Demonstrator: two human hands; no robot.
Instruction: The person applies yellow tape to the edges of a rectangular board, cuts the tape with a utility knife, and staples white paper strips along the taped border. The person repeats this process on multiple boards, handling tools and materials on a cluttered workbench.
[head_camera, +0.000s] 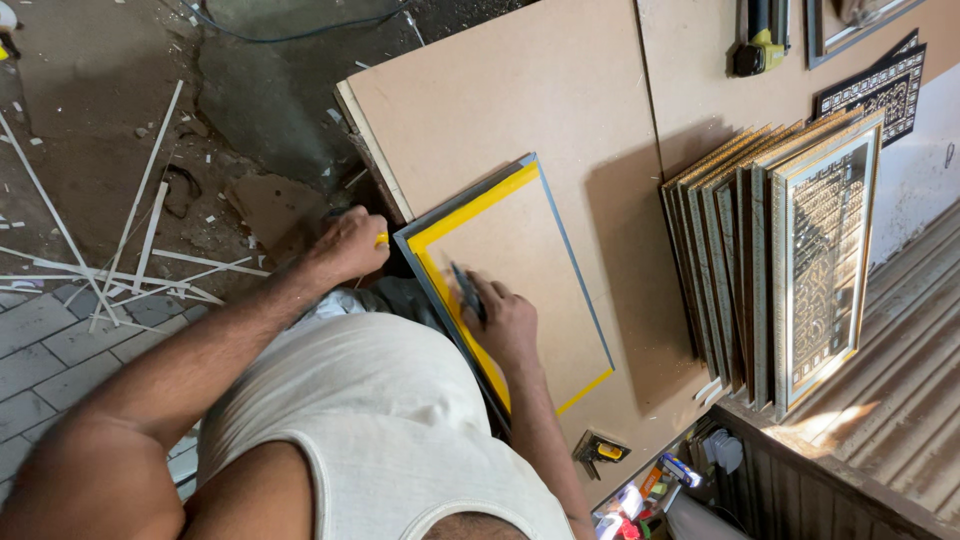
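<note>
A framed panel (515, 285) is lying flat on the brown tabletop (560, 90), its backing board bordered with yellow tape along the near, left and right edges and rimmed by a thin grey frame. The right hand (510, 325) is resting on the panel's near strip of tape, fingers closed around a dark slim tool (467, 292) — its tip is pointing away from the person, onto the backing board. The left hand (350, 245) is sitting just off the panel's left corner, curled shut around something small and yellow (381, 240), touching or almost touching the frame's edge; what the yellow thing is cannot be told. To the right of the panel, well apart from both hands, a stack of ornate framed pictures (790, 270) is leaning upright. A yellow-and-black tool (760, 40) is lying at the far edge of the tabletop, and white strips (140, 230) are littering the floor on the left.
</note>
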